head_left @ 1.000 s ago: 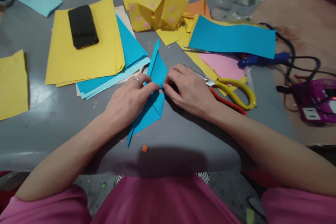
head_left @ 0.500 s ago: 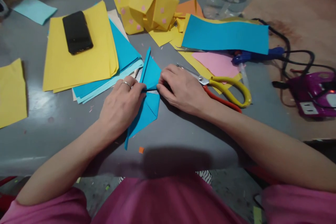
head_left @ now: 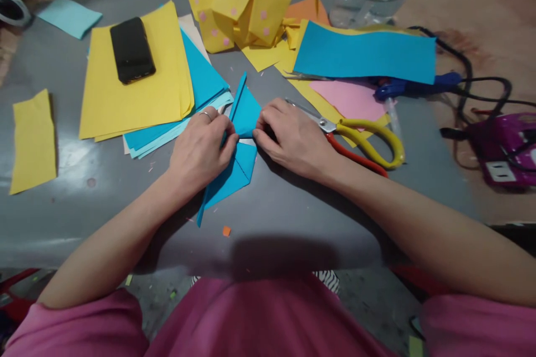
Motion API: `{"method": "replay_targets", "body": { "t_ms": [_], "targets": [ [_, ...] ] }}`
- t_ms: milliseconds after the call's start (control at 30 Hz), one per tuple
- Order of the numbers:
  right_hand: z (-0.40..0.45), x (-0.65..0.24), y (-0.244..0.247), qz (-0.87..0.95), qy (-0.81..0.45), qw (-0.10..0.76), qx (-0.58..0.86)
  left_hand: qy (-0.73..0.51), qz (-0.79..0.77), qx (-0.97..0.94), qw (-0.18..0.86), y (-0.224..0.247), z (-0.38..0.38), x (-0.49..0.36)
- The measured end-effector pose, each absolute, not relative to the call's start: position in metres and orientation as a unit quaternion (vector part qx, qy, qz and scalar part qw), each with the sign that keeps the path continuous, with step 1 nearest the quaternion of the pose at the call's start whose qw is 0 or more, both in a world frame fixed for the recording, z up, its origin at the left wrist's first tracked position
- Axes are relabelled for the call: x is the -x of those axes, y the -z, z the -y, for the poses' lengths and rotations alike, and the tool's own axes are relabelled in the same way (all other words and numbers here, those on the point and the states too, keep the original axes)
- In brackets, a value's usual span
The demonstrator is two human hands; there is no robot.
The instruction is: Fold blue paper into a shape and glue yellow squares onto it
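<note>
A folded blue paper [head_left: 234, 178] lies on the grey table between my hands, its folds forming two wing-like parts with a narrow pale gap at the middle. My left hand [head_left: 205, 145], with a ring on one finger, pinches the paper's left side near that gap. On the right edge, my right hand [head_left: 291, 136] has its thumb and fingertips closed on the paper. Scissors [head_left: 364, 142] with yellow and red handles lie just beyond my right hand, blades partly behind it.
Yellow sheets [head_left: 136, 103] with a black phone [head_left: 133, 50] lie at the left. Behind stands a dotted yellow paper shape [head_left: 238, 5]. A blue strip [head_left: 364, 53], blue glue gun [head_left: 419, 88] and purple power socket [head_left: 506, 148] are at the right. An orange scrap [head_left: 226, 231] lies near the front.
The whole view has shifted slightly, with table items appearing a little further right. Both hands keep their grip on the blue paper, and my left thumb and fingers have shifted slightly on it.
</note>
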State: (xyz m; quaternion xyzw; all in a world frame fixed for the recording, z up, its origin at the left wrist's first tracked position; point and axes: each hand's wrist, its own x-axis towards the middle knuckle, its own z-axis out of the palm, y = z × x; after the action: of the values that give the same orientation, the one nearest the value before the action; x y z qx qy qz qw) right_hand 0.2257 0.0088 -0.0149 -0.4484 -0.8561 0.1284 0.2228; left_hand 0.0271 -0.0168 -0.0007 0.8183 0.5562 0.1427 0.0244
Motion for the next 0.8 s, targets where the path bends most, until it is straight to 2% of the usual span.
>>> {"method": "replay_targets", "body": {
  "t_ms": [367, 800],
  "targets": [
    [-0.0114, -0.2309, 0.0108, 0.82, -0.256, 0.289, 0.424, -0.119, -0.557, -0.819, 0.067, -0.0043, 0.0135, -0.0257],
    [-0.0084, -0.2259, 0.0108, 0.817, -0.208, 0.238, 0.482, -0.097, -0.555, -0.825, 0.05, -0.0043, 0.0131, -0.0278]
  ]
}}
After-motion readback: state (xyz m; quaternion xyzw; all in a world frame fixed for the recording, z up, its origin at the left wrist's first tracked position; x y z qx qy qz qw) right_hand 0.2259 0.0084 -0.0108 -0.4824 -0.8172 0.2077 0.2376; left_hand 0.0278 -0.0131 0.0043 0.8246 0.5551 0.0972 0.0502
